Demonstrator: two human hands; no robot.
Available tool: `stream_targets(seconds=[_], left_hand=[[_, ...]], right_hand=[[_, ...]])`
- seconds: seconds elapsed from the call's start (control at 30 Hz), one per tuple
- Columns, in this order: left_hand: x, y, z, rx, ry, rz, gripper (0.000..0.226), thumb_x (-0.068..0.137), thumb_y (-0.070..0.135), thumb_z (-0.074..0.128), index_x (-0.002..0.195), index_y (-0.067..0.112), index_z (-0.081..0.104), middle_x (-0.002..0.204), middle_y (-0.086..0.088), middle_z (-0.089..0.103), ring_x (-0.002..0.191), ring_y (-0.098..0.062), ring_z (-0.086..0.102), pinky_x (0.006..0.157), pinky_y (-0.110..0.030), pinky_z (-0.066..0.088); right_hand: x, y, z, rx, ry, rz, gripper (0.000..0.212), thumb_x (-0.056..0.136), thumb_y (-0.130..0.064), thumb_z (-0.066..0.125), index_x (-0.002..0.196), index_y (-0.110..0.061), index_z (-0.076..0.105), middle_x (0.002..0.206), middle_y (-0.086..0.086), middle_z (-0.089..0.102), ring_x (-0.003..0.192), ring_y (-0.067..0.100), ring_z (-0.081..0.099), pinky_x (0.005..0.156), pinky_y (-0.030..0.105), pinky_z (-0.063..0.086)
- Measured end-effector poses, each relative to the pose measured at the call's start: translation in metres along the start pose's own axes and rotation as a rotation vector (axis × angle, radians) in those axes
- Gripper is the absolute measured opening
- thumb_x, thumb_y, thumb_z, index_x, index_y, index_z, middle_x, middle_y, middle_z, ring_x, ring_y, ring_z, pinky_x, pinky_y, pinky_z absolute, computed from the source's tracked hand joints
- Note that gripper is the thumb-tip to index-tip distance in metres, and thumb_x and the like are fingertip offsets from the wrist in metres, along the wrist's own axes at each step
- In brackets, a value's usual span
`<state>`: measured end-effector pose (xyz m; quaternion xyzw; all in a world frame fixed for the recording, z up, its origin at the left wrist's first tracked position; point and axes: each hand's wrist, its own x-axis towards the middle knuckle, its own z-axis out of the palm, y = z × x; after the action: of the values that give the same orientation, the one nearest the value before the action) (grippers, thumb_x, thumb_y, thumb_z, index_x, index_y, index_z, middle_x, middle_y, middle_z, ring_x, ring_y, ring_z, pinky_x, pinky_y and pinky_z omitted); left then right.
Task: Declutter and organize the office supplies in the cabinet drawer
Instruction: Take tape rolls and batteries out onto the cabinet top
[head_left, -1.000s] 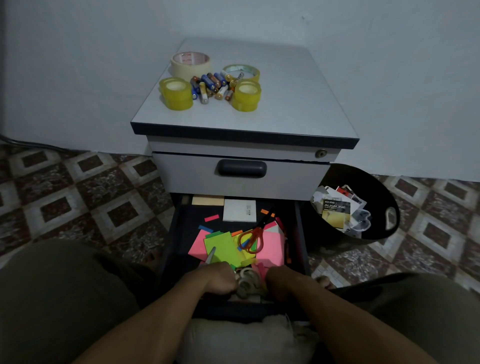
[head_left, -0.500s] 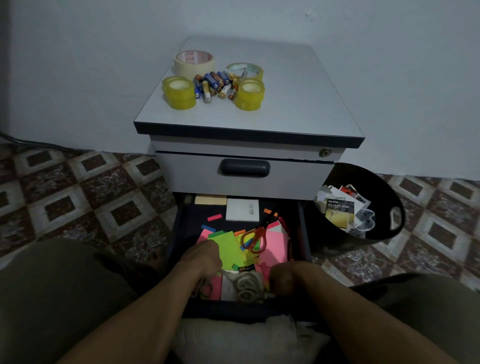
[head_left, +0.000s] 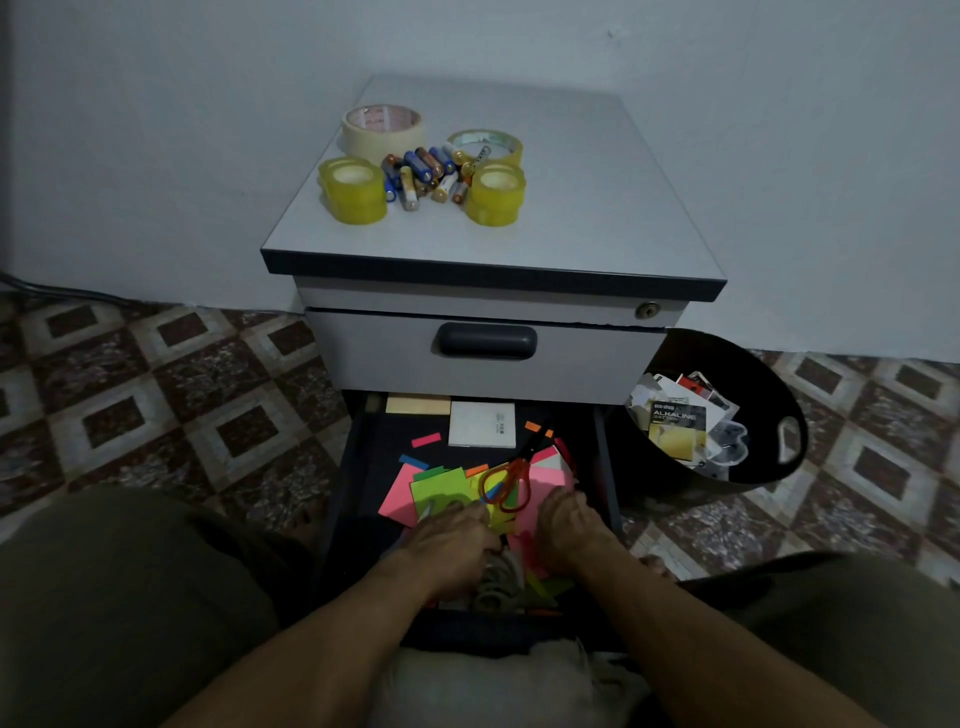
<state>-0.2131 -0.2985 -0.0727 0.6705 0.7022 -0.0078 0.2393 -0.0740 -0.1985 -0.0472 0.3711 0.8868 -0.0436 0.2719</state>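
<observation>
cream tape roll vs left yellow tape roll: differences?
Cream tape roll is opaque, pale; left yellow tape roll is translucent yellow. Cream roll is wider across, yellow one smaller. Cream sits farther back, yellow nearer the front. Both lie flat on the cabinet top beside the batteries.

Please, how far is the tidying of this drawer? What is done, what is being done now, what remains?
Looks done: tape rolls and batteries grouped on the cabinet top, packaging in the black bin. In hand: left hand and right hand are down among the coloured notes in the open drawer; grip unclear. Left: loose notes, scissors, white pad.
</observation>
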Motion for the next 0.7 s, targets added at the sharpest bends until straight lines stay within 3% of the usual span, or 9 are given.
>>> stream_targets(seconds=[0.07,0.13,0.33,0.47,0.7], left_hand=[[0.001,0.001,0.0,0.034,0.001,-0.008,0.027,0.098,0.022,0.049,0.116,0.021,0.068,0.13,-0.005,0.047,0.12,-0.027,0.043,0.1,-0.041,0.04],[0.003,0.002,0.001,0.056,0.001,-0.013,0.027,0.097,0.018,0.048,0.114,0.019,0.069,0.128,-0.004,0.048,0.119,-0.027,0.043,0.101,-0.044,0.04],[0.004,0.008,0.0,0.053,-0.015,-0.015,0.027,0.094,0.014,0.048,0.111,0.01,0.068,0.124,-0.007,0.05,0.117,-0.027,0.045,0.097,-0.044,0.043],[0.004,0.011,0.0,0.056,-0.033,-0.02,0.027,0.094,0.018,0.051,0.114,0.01,0.068,0.129,-0.007,0.049,0.12,-0.028,0.043,0.101,-0.043,0.04],[0.006,0.014,0.003,0.027,-0.076,-0.071,0.034,0.094,0.017,0.052,0.125,0.003,0.056,0.133,-0.012,0.045,0.126,-0.03,0.039,0.106,-0.043,0.036]], right_hand=[[0.001,0.002,0.006,-0.045,0.022,0.018,0.061,0.107,-0.024,0.035,0.147,0.017,0.013,0.152,0.036,0.024,0.143,0.045,0.025,0.118,0.046,0.023],[0.004,0.005,0.011,-0.045,0.026,0.066,0.059,0.107,-0.019,0.032,0.146,0.018,0.009,0.153,0.039,0.018,0.145,0.048,0.019,0.117,0.046,0.027],[0.01,0.001,0.014,0.072,0.06,0.137,0.054,0.104,-0.018,0.037,0.145,0.012,0.021,0.149,0.035,0.03,0.139,0.042,0.034,0.108,0.04,0.04],[0.005,-0.003,0.008,0.12,0.063,0.172,0.06,0.105,-0.024,0.037,0.148,0.011,0.015,0.152,0.035,0.023,0.14,0.043,0.031,0.112,0.042,0.036],[0.01,-0.009,0.014,0.197,0.067,0.23,0.045,0.103,-0.025,0.036,0.137,0.003,0.033,0.147,0.033,0.029,0.137,0.044,0.031,0.112,0.046,0.032]])
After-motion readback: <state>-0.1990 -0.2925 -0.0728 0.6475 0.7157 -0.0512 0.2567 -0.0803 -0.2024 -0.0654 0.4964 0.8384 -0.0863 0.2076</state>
